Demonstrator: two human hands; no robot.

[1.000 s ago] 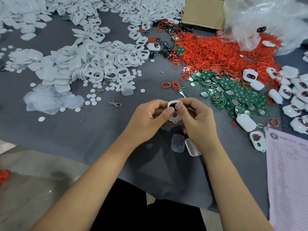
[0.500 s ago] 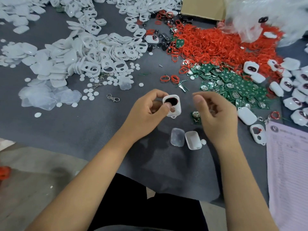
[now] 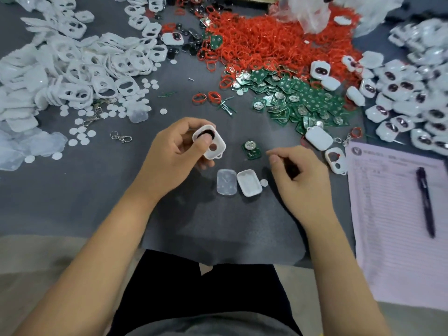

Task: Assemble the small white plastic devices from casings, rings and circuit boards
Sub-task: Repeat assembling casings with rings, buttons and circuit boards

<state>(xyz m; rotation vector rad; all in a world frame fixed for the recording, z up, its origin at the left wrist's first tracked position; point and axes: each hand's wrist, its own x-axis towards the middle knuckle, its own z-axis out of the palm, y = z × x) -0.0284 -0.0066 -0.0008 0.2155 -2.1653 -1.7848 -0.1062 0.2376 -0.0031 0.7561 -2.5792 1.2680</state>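
Observation:
My left hand point(image 3: 174, 156) grips a white casing front point(image 3: 210, 144) with a dark ring in its upper opening, thumb pressed on its face. My right hand point(image 3: 297, 177) hovers to the right with loosely curled fingers and nothing visible in them; its fingertips are just right of a single green circuit board point(image 3: 252, 149) lying on the grey mat point(image 3: 121, 190). Below the casing lie a translucent cover point(image 3: 226, 182), a white casing back point(image 3: 249, 183) with its hollow side up, and a small white disc point(image 3: 264, 182).
Heaps of white casing fronts point(image 3: 97, 69) fill the left, red rings point(image 3: 266, 40) the top centre, green boards point(image 3: 303, 98) beyond my right hand. Assembled devices point(image 3: 412, 105) lie at the right. A printed sheet point(image 3: 392, 226) with a pen point(image 3: 425, 202) sits at lower right. A metal clasp point(image 3: 121, 137) lies left.
My right hand has let go of the casing and moved right and down. My left hand keeps the casing alone. The circuit board on the mat has come into view.

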